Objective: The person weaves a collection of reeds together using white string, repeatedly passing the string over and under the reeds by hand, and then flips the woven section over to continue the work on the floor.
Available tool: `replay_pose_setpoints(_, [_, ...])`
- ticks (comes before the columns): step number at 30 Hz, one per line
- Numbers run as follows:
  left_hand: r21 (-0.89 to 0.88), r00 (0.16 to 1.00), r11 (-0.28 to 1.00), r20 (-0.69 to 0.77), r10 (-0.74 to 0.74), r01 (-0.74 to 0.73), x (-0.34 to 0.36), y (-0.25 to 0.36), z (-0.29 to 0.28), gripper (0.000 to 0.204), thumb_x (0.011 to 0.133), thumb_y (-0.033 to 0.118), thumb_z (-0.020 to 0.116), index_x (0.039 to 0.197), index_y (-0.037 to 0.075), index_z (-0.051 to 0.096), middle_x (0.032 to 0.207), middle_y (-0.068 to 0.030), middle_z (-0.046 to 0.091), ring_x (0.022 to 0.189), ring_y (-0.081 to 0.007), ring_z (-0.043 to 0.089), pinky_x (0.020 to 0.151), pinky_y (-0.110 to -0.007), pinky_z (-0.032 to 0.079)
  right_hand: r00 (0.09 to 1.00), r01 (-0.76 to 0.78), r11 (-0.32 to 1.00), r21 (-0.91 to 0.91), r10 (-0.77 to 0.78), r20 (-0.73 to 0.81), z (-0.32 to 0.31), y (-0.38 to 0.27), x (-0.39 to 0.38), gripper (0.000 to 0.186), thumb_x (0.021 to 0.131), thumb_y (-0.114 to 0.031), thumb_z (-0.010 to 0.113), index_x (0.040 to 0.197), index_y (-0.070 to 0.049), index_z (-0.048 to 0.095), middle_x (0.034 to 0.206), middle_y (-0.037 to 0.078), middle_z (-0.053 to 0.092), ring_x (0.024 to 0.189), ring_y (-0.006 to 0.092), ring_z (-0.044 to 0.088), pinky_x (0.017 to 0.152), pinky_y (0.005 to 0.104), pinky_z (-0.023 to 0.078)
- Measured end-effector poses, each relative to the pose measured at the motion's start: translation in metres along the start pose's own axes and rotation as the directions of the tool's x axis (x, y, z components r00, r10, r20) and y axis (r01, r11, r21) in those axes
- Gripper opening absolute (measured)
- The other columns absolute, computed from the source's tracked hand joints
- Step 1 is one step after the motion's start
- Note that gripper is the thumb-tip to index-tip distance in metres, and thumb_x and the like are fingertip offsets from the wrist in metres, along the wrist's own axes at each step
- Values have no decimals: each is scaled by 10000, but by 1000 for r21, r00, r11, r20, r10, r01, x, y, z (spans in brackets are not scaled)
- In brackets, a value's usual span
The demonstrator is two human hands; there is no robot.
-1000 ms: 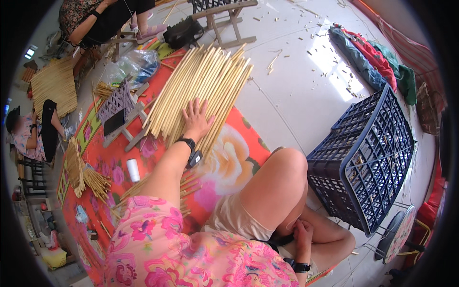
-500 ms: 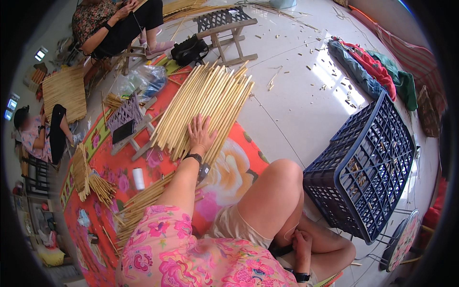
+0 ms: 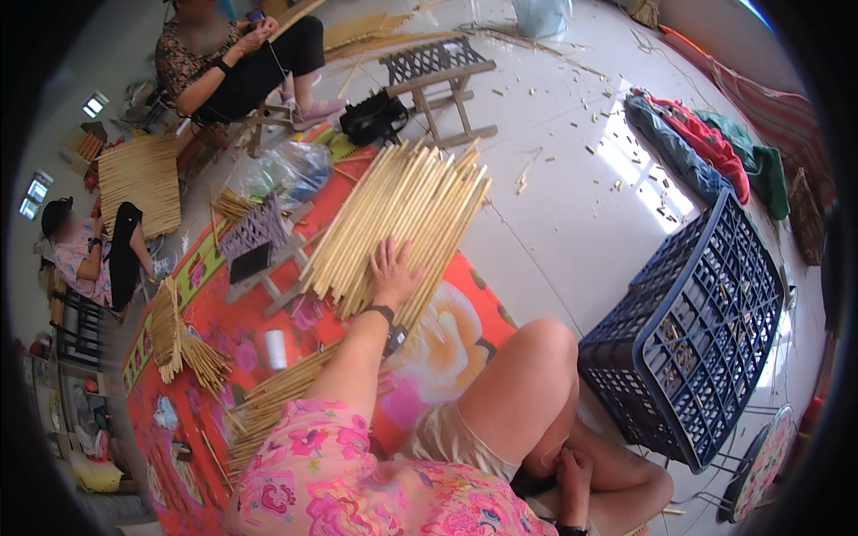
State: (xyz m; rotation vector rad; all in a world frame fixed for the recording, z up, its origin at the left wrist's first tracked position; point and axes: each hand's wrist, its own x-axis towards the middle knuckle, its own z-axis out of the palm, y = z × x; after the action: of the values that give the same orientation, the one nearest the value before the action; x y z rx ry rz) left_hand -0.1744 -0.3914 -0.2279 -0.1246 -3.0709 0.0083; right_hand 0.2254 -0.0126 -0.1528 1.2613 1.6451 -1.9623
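My left hand [image 3: 394,275] lies flat with its fingers spread on a row of straight yellow stalks [image 3: 402,214], set side by side like a mat. The stalks rest on a red floral sheet [image 3: 469,290]. A dark block [image 3: 394,339] sits at their near end, beside my left wrist. My right hand [image 3: 575,472] is low by my crossed legs, its fingers curled together. A thin pale strand shows near it; what the fingers hold is hidden. More loose stalks [image 3: 284,402] lie under and left of my left forearm.
A white thread spool [image 3: 275,349], a tied bundle [image 3: 201,362] and a low stool [image 3: 255,228] with a phone [image 3: 250,261] are on the left. A blue crate [image 3: 643,335] stands right. Two people sit at far left, one holding a strip. Another stool [image 3: 438,62] stands beyond the stalks.
The whole view has shifted slightly, so things appear a little lower and farther right. My left hand stays flat on the stalks, and my right hand stays curled by my legs.
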Motion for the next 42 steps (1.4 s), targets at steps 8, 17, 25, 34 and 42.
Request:
replay_pose_setpoints(8, [-1,999,1000,35,0,0,-2,3,-5,736,879,509,490,1481,173,234,1541,-186,132,1429,-369,81,1125,-562,90,998,65,997,-31,-65,-5,-2,11,7,215,910,-203,589,760,-55,633,587,-22,518,475,75,433,418,226,288])
replay_pose_setpoints(17, [-28,999,999,-30,17,-17,0,2,0,734,867,537,485,1472,177,276,1544,-167,168,1434,-346,101,1129,-562,88,983,185,983,16,-185,1,-7,33,22,159,930,-204,565,874,-80,647,632,-77,483,503,36,382,440,204,250])
replay_pose_setpoints(25, [-38,999,999,-47,16,-18,0,7,2,743,853,521,506,1469,172,282,1542,-175,167,1433,-347,105,1131,-563,84,987,162,986,44,-162,5,-6,37,20,153,931,-195,574,909,-63,648,616,-74,484,487,29,382,428,188,248])
replay_pose_setpoints(34, [-17,997,1000,-74,8,-9,-4,-3,7,743,838,483,535,1463,166,289,1536,-183,170,1418,-355,154,1124,-570,112,1000,4,999,-44,-3,14,0,-2,0,280,907,-210,576,670,-62,597,510,-26,465,395,61,384,374,214,248])
replay_pose_setpoints(42, [-71,952,994,-302,60,-86,-11,5,6,729,817,419,575,1450,171,312,1525,-158,182,1422,-345,159,1135,-553,100,1000,-3,1000,0,3,20,-2,-3,-3,272,911,-230,588,689,-75,594,518,-37,461,399,50,368,377,204,240])
